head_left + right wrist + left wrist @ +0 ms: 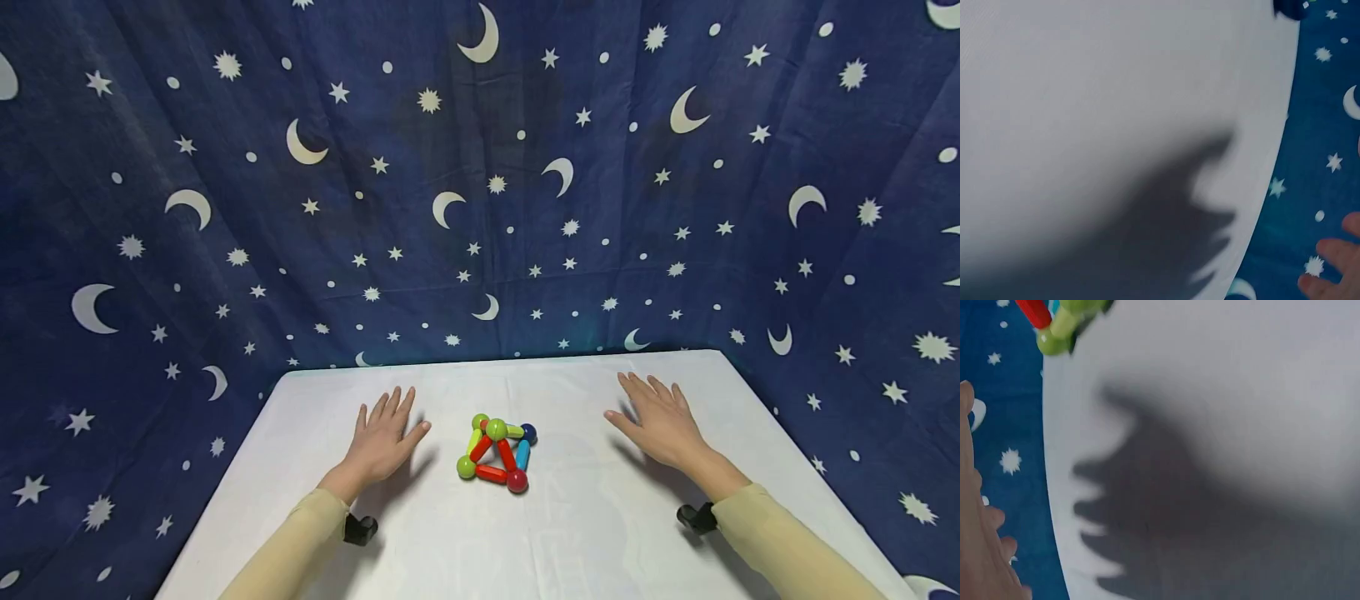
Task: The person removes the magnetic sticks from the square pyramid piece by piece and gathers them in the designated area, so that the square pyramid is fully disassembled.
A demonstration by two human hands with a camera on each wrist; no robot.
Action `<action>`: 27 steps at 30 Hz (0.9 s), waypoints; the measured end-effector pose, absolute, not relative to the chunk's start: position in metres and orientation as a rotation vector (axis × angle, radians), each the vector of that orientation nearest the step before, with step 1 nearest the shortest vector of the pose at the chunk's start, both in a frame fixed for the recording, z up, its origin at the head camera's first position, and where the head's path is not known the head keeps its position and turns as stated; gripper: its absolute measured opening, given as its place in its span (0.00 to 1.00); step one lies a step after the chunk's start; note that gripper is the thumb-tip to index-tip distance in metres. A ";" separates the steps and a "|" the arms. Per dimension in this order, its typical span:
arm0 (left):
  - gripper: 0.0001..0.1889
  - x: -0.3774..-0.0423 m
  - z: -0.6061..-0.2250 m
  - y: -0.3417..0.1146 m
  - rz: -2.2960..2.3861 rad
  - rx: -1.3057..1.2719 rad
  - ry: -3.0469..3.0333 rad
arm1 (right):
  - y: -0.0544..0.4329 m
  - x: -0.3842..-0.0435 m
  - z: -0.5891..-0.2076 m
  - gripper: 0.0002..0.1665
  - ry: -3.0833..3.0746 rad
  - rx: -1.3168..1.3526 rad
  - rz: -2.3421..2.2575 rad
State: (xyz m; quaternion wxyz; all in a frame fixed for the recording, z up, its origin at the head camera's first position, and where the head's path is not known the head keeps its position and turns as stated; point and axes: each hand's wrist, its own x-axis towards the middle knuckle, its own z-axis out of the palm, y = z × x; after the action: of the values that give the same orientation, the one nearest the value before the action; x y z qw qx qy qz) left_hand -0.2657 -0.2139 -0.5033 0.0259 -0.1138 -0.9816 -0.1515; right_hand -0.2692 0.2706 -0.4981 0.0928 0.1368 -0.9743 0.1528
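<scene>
A small frame built of coloured rods and balls (491, 474) stands mid-table, with red, yellow-green and blue rods joined by green, dark blue and red balls. To its left my left hand (381, 442) hovers palm down, fingers spread and straight, holding nothing. On the other side, farther from the frame, my right hand (662, 423) is likewise raised over the table with fingers extended and nothing in it. The left wrist view catches part of the frame's green ball (1054, 342) at the top edge. In the right wrist view a dark blue ball (1290, 9) shows at the top.
A white cloth covers the table (570, 542), and both hands cast shadows on it. Behind and at the sides hangs a dark blue curtain (420, 275) patterned with moons and stars. Black wrist cameras (360, 529) sit at the cuffs of the light sleeves (787, 542).
</scene>
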 end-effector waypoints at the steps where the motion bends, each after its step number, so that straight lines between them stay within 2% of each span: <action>1: 0.43 -0.265 -0.503 -0.212 -0.521 -0.372 -3.021 | 0.267 -0.270 -0.497 0.52 -2.877 0.429 0.503; 8: 0.43 -0.251 -0.497 -0.183 -1.110 -0.485 -2.920 | 0.222 -0.271 -0.493 0.44 -2.817 0.544 0.927; 16: 0.34 -0.246 -0.504 -0.143 -1.562 -0.517 -2.818 | 0.161 -0.274 -0.492 0.36 -2.806 0.611 1.335; 27: 0.24 -0.241 -0.520 -0.117 -1.786 -0.459 -2.656 | 0.125 -0.280 -0.501 0.29 -2.754 0.863 1.614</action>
State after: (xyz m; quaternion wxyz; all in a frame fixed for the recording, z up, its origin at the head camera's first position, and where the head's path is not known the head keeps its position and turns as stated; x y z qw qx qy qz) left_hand -0.2413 -0.1168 -0.5203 -0.0459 -0.1419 -0.8206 -0.5518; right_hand -0.2797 0.1246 -0.5009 -0.0823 0.2602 -0.8300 0.4865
